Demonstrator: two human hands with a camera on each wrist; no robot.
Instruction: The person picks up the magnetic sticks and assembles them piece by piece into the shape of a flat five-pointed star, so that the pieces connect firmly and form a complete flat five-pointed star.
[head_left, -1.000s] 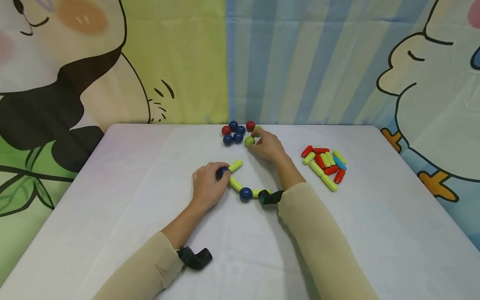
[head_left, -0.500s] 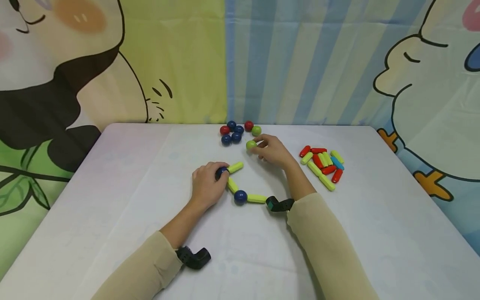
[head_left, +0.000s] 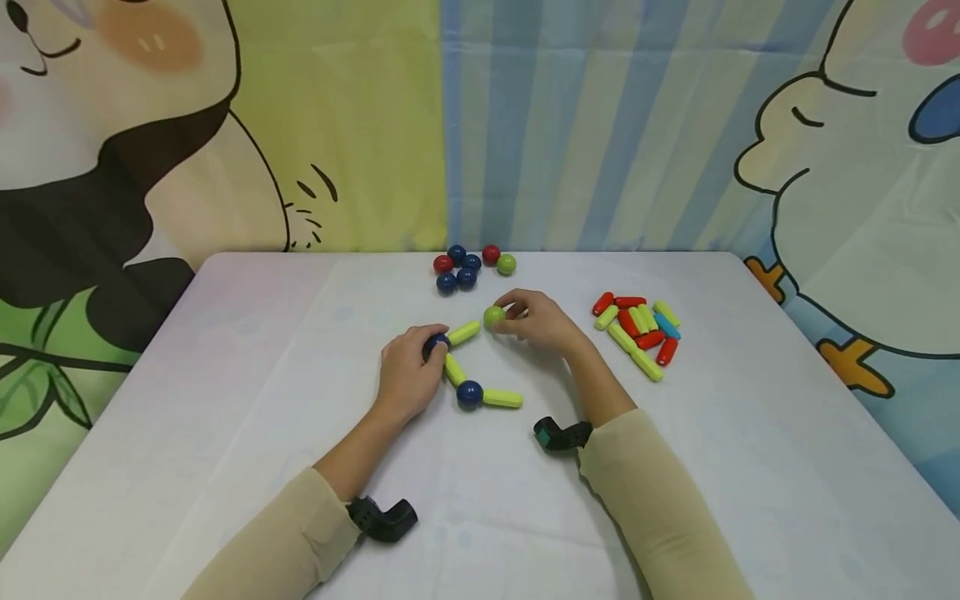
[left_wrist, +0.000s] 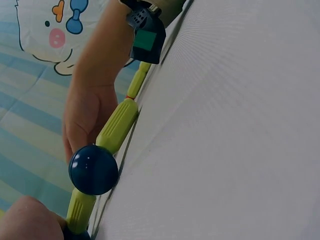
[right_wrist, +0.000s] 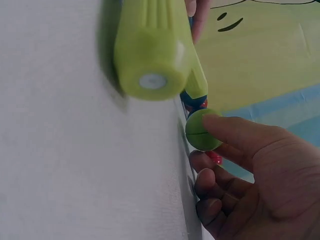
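My left hand [head_left: 408, 371] grips a dark blue ball [head_left: 434, 345] at a corner of a chain of magnetic pieces. A yellow-green rod [head_left: 465, 333] sticks out from that ball to the upper right. Another yellow-green rod [head_left: 454, 370] leads down to a second blue ball [head_left: 469, 395], which bears a third rod [head_left: 502, 398] pointing right. Between thumb and fingers my right hand [head_left: 542, 321] pinches a green ball [right_wrist: 201, 131], just right of the upper rod's free end. In the right wrist view a rod's end [right_wrist: 152, 75] shows a round metal disc.
At the table's far edge lies a group of balls: several blue [head_left: 447, 283], two red [head_left: 443, 264] and one green [head_left: 506, 264]. A pile of red, yellow-green and blue rods [head_left: 649, 339] lies to the right. A printed cloth [head_left: 525, 125] hangs behind the white table [head_left: 262, 417].
My right hand has drawn the green ball away from the far group, toward the chain's upper rod. The chain's lower part has shifted slightly; my left hand keeps its grip.
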